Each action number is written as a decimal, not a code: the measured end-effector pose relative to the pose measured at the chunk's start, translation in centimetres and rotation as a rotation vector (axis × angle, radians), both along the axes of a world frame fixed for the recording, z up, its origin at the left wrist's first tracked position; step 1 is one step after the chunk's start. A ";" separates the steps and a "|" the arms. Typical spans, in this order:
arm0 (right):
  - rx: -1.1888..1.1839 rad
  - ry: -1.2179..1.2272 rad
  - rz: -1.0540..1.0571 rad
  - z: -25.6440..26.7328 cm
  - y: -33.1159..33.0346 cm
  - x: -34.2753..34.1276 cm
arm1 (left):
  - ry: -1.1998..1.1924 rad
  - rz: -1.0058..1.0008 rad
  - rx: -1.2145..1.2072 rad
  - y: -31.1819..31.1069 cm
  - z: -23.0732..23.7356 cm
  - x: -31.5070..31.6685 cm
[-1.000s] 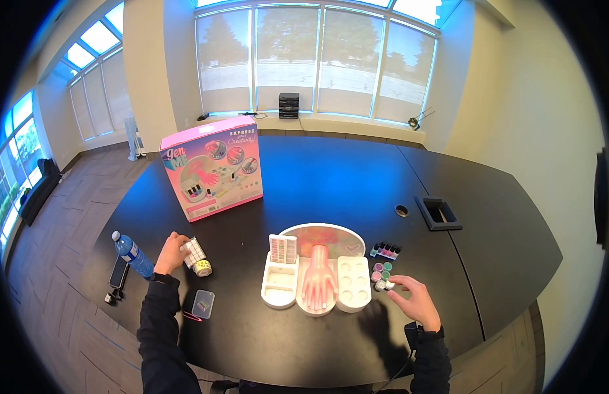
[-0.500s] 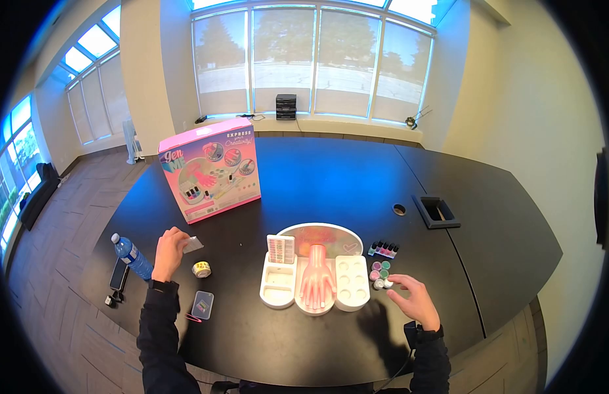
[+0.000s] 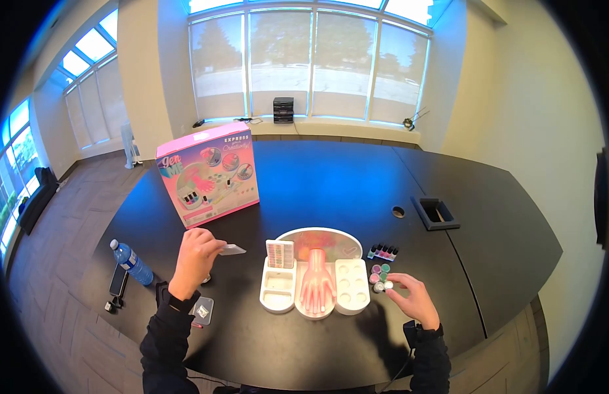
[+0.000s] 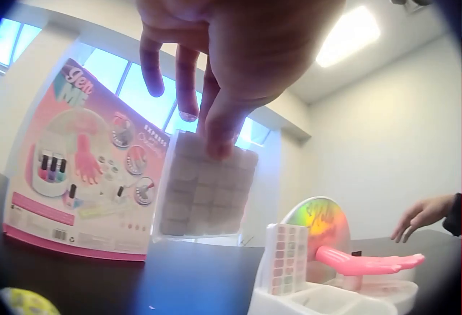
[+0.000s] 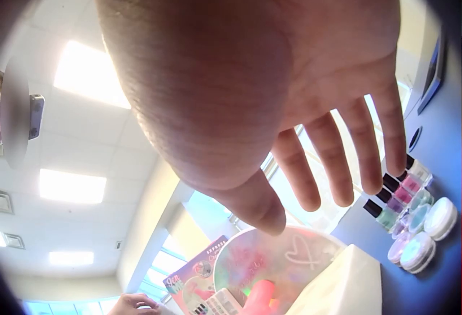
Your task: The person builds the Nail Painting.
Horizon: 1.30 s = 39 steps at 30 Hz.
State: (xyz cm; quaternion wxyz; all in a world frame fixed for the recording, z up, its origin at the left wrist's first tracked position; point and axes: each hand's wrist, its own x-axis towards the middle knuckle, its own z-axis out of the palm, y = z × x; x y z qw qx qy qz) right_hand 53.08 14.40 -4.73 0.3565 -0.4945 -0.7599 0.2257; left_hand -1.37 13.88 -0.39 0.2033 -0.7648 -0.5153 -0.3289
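In the head view, the left hand [image 3: 196, 258] pinched a thin, pale case [image 3: 233, 250] by its edge, above the black table [image 3: 298, 354], between nine and ten o'clock from the white stand [image 3: 277, 306]. A pink model hand [image 3: 317, 289] lay on that stand. The right hand [image 3: 414, 301], its fingers loosely bent and gripping nothing, was just past three o'clock, right beside the little pots [image 3: 374, 278] (whether a fingertip touched one, I couldn't tell). Polish bottles [image 3: 384, 252] stood between two and three, the pink carton [image 3: 209, 174] between ten and eleven, and a water bottle [image 3: 132, 264] at nine. In the left wrist view, the case hung nearly upright from the thumb and fingers, showing rows of squares, with the carton at its nine o'clock, the model hand at four and a yellow roll [image 4: 29, 302] at eight. In the right wrist view, the right hand's fingers reached out apart, with nothing in their hold; the bottles and pots sat towards four o'clock.
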 end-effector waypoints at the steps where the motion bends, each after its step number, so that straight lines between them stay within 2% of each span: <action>1: 0.000 0.000 -0.004 -0.1 0.1 0.0 | 0.000 -0.004 0.000 0.2 0.1 0.7; 15: -0.019 -0.023 -0.017 -0.2 0.3 0.5 | -0.041 -0.277 -0.113 3.3 -1.7 7.3; 28: -0.021 -0.047 -0.012 -0.7 1.3 0.1 | -0.026 -0.285 -0.205 5.3 -4.0 8.6; 39: -0.014 -0.046 -0.011 -0.8 1.4 -0.2 | 0.021 -0.272 -0.159 5.8 -5.4 9.1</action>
